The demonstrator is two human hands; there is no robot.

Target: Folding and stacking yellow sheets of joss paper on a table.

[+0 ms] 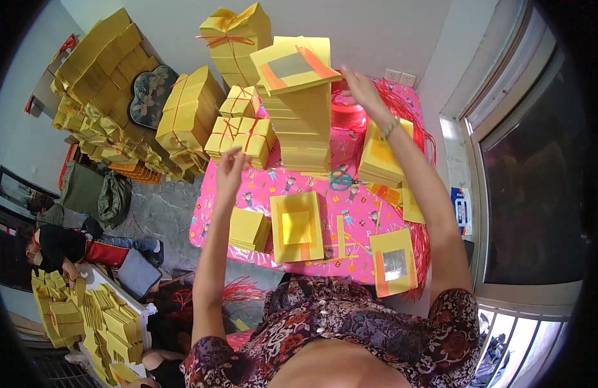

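Observation:
My left hand (230,169) is raised over the table's left side, fingers loosely stretched and nothing visible in them. Beside it sit small yellow paper bundles (223,134) tied with red string. My right hand (362,89) reaches far forward with its fingers apart. It is beside the tall stack of yellow paper (304,129), close to the edge of the top batch (283,68), which has orange strips and a silver panel and lies askew. Nearer me lie a yellow pad with a gold square (297,227), a small yellow stack (248,229) and a silver-panelled sheet (395,264).
The table has a pink patterned cover (351,216). Blue-green scissors (341,180) lie behind the pad. Red string (402,97) hangs at the right, beside another paper stack (382,158). Large yellow piles (105,84) stand at left. At lower left, a person (56,246) handles yellow paper.

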